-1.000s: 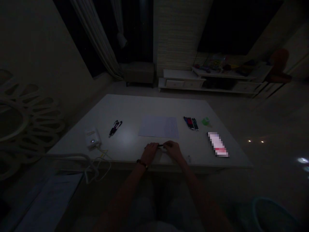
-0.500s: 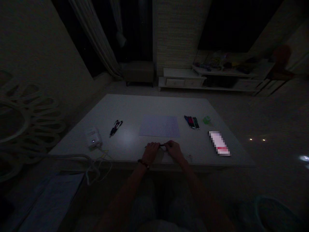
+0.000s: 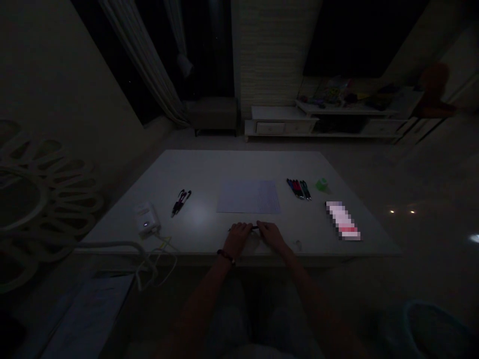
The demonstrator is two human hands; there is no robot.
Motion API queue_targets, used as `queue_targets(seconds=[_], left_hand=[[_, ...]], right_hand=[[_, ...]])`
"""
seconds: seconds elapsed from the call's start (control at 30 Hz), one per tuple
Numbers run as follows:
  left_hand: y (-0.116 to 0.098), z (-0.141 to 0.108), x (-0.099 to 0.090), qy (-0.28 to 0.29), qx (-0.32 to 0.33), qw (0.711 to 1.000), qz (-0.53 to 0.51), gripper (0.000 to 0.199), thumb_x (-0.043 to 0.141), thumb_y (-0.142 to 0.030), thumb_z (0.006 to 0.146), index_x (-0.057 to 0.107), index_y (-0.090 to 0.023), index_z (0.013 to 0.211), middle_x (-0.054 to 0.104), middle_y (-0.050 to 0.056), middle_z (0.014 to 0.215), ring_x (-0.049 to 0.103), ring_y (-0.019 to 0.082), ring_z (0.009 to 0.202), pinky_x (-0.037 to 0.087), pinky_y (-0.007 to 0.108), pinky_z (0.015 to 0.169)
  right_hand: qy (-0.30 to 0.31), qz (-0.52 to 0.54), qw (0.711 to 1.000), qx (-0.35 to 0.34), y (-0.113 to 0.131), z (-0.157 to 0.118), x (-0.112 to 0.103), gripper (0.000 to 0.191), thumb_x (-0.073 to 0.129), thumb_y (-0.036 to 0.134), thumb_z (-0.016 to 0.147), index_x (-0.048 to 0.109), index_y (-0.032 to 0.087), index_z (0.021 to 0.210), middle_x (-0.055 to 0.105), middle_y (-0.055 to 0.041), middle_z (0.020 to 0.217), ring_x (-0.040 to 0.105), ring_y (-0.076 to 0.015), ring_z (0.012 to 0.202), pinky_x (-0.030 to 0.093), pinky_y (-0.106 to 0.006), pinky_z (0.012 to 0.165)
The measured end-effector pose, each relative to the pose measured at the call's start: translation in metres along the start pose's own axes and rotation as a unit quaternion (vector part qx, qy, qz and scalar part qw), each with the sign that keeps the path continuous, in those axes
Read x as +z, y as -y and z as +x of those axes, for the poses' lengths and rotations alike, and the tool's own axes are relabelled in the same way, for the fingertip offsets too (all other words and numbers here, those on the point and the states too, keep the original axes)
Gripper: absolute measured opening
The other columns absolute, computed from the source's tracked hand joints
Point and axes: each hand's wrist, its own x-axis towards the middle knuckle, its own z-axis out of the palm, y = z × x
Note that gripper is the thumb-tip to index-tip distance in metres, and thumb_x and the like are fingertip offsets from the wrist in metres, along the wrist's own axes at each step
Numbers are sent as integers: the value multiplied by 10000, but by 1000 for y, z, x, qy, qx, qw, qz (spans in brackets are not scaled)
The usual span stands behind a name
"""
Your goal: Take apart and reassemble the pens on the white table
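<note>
A dark pen [image 3: 255, 228] lies level between my two hands, near the front edge of the white table [image 3: 202, 239]. My left hand [image 3: 238, 238], with a beaded bracelet at the wrist, is closed round its left part, and a thin tip sticks out beyond the fingers. The fingers of my right hand [image 3: 270, 234] pinch its right end. Just beyond my hands lies a sheet of paper [image 3: 248, 196] with writing on its right part. Several coloured pens [image 3: 298, 189] lie side by side to its right, and some dark pens [image 3: 181, 202] lie to its left.
A white box [image 3: 146, 219] with cables is at the table's left. On the right are a lit phone [image 3: 343, 220] and a green object [image 3: 322, 185]. A small clear item [image 3: 298, 245] sits near the front edge. Papers [image 3: 90, 309] lie lower left.
My hands have come slightly closer together along the dark pen, so less of it shows between them. The whole view has shifted a little.
</note>
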Motion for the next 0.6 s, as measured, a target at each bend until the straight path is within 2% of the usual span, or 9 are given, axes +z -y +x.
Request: queue_targets(seconds=[0.07, 0.2, 0.33, 0.47, 0.6], left_hand=[[0, 0, 0, -2, -2, 1000, -1, 216, 423, -174, 891, 469, -193, 1101, 580, 47, 939, 511, 182, 868, 381, 336, 792], [-1, 0, 2, -8, -13, 1000, -9, 193, 421, -189, 897, 476, -194, 1082, 583, 45, 942, 509, 181, 863, 382, 333, 785], [-1, 0, 4, -8, -13, 1000, -10, 207, 424, -188, 897, 464, -193, 1099, 583, 45, 952, 510, 180, 874, 382, 336, 789], [-2, -1, 2, -4, -14, 1000, -15, 212, 425, -172, 894, 456, -189, 1103, 583, 40, 960, 513, 179, 886, 384, 336, 803], [-4, -1, -5, 4, -6, 1000, -8, 221, 430, -160, 888, 456, -181, 1107, 581, 43, 961, 512, 183, 885, 388, 340, 803]], right_hand=[[4, 0, 1000, 13, -1, 1, 1, 511, 360, 566, 830, 480, 175, 523, 431, 20, 457, 424, -114, 480, 317, -234, 500], [6, 27, 1000, -3, -4, 3, 1, 417, 434, 525, 801, 542, 168, 616, 508, 13, 531, 445, -114, 512, 328, -223, 504], [-4, 2, 1000, 5, -5, 1, 0, 456, 401, 531, 811, 514, 172, 554, 467, 16, 489, 426, -111, 495, 321, -225, 496], [-5, 14, 1000, -4, -3, -1, -2, 376, 443, 502, 788, 529, 176, 622, 497, 21, 533, 442, -115, 521, 338, -220, 510], [-9, 4, 1000, 11, -2, -5, -1, 446, 386, 525, 825, 484, 181, 557, 445, 22, 494, 416, -114, 498, 323, -230, 505]])
